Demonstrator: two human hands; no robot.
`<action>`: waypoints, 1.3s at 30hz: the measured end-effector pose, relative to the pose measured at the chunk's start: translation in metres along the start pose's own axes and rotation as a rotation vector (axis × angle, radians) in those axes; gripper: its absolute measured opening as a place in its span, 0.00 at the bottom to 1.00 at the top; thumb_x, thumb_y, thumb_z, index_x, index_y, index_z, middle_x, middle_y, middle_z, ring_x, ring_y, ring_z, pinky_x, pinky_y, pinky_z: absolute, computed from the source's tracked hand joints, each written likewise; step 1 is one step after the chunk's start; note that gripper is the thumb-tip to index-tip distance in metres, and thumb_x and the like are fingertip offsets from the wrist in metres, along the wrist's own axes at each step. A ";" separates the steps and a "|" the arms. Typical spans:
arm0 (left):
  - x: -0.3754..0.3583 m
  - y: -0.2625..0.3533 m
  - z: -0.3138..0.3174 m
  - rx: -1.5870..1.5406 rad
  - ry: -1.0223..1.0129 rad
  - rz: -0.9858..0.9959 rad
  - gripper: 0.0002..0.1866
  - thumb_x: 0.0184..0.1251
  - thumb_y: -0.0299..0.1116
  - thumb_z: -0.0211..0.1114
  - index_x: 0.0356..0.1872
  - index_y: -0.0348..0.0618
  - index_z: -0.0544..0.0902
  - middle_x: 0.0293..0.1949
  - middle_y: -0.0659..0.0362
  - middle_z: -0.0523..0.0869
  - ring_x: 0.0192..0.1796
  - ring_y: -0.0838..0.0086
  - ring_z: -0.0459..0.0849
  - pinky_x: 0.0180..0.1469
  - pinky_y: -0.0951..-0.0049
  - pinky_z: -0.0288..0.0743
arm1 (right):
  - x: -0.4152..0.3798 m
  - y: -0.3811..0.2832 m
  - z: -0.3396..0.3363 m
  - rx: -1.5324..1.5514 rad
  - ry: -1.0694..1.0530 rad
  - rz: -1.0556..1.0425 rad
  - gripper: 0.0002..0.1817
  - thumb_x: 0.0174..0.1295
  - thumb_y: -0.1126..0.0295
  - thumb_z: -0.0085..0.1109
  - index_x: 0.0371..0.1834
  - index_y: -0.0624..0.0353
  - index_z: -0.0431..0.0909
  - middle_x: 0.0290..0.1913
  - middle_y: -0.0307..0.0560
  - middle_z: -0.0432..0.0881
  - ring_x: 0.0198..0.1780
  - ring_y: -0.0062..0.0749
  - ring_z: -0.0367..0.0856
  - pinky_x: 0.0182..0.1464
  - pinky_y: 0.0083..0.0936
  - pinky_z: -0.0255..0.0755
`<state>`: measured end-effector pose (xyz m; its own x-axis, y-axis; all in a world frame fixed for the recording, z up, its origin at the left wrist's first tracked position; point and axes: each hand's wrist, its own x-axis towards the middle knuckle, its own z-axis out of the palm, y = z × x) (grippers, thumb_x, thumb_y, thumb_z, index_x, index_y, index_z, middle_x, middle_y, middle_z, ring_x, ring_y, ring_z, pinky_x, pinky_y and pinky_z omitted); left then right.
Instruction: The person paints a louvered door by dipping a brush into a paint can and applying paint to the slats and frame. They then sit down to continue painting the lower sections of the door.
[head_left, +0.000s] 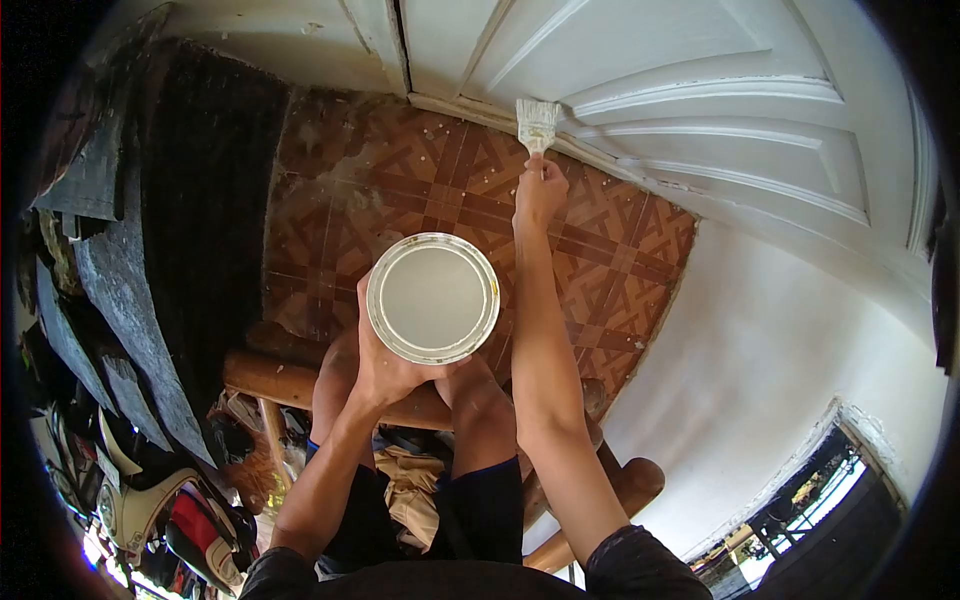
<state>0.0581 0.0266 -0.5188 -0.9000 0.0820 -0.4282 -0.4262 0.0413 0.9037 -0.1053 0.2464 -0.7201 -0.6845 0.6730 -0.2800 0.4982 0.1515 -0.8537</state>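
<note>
My left hand (pixel 388 365) is wrapped round the side of a round paint can (pixel 440 298), held over my knees. Pale, off-white paint shows inside its rim. With my arm stretched forward, my right hand (pixel 541 192) grips the handle of a paintbrush (pixel 538 122). The brush's bristles are coated white and lie right at the lower edge of a white panelled door (pixel 680 90). Fingers of the left hand are partly hidden behind the can.
Brown patterned floor tiles (pixel 470 200), specked with white drops, lie below. A wooden seat (pixel 270 380) is under my legs. Dark boards (pixel 130 290) lean at the left, with a motorcycle (pixel 150 500) beyond. A white wall (pixel 740 330) runs along the right.
</note>
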 end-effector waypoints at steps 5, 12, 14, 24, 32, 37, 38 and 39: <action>0.002 0.003 0.002 0.003 0.001 0.044 0.63 0.32 0.41 0.91 0.69 0.38 0.57 0.63 0.50 0.73 0.65 0.63 0.77 0.68 0.60 0.74 | -0.027 -0.132 -0.046 -0.036 0.082 0.003 0.18 0.69 0.63 0.60 0.38 0.73 0.83 0.29 0.54 0.84 0.32 0.37 0.81 0.39 0.37 0.73; 0.003 0.014 0.011 -0.003 0.037 0.156 0.63 0.31 0.43 0.90 0.70 0.37 0.58 0.63 0.50 0.73 0.65 0.62 0.77 0.69 0.60 0.73 | -0.094 -0.275 -0.131 0.451 0.140 -0.157 0.15 0.69 0.62 0.63 0.32 0.64 0.81 0.21 0.32 0.69 0.21 0.16 0.64 0.22 0.17 0.50; 0.003 0.010 0.012 -0.017 0.031 0.161 0.64 0.30 0.43 0.90 0.70 0.37 0.58 0.63 0.50 0.73 0.66 0.62 0.76 0.69 0.59 0.72 | -0.106 -0.291 -0.142 0.531 0.168 -0.242 0.14 0.70 0.62 0.63 0.32 0.63 0.79 0.22 0.31 0.68 0.22 0.14 0.64 0.21 0.15 0.48; 0.003 0.012 0.011 -0.019 0.030 0.127 0.62 0.31 0.42 0.90 0.69 0.37 0.58 0.62 0.49 0.75 0.64 0.62 0.78 0.67 0.60 0.74 | -0.035 -0.134 -0.062 0.336 0.051 0.006 0.14 0.70 0.63 0.61 0.32 0.64 0.82 0.23 0.39 0.76 0.25 0.21 0.70 0.29 0.25 0.64; 0.001 0.009 0.007 -0.012 0.030 0.124 0.61 0.32 0.39 0.90 0.69 0.37 0.57 0.62 0.49 0.75 0.64 0.62 0.78 0.67 0.60 0.74 | -0.031 -0.108 -0.055 -0.056 -0.019 0.107 0.19 0.67 0.61 0.61 0.27 0.69 0.81 0.25 0.46 0.80 0.30 0.32 0.77 0.38 0.35 0.71; 0.000 0.016 0.009 -0.007 0.046 0.145 0.61 0.32 0.39 0.90 0.69 0.37 0.57 0.63 0.49 0.74 0.65 0.62 0.77 0.68 0.59 0.73 | -0.065 -0.236 -0.107 0.241 0.018 0.087 0.17 0.70 0.58 0.62 0.39 0.65 0.82 0.25 0.40 0.77 0.25 0.21 0.71 0.26 0.21 0.61; 0.001 0.016 0.009 0.000 0.050 0.138 0.62 0.32 0.40 0.89 0.69 0.37 0.57 0.63 0.49 0.74 0.65 0.62 0.77 0.68 0.59 0.73 | -0.084 -0.261 -0.117 0.366 0.092 0.033 0.16 0.70 0.59 0.62 0.39 0.64 0.81 0.24 0.38 0.75 0.24 0.18 0.69 0.23 0.17 0.55; 0.001 0.014 0.008 0.008 0.046 0.143 0.62 0.31 0.40 0.89 0.70 0.37 0.57 0.64 0.49 0.74 0.66 0.62 0.76 0.69 0.59 0.73 | -0.101 -0.280 -0.125 0.492 0.166 -0.020 0.16 0.71 0.59 0.61 0.39 0.64 0.80 0.22 0.36 0.73 0.23 0.16 0.67 0.20 0.13 0.49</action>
<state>0.0517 0.0351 -0.5065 -0.9547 0.0419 -0.2947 -0.2931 0.0400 0.9552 -0.1091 0.2267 -0.3978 -0.5782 0.7852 -0.2219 0.1492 -0.1657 -0.9748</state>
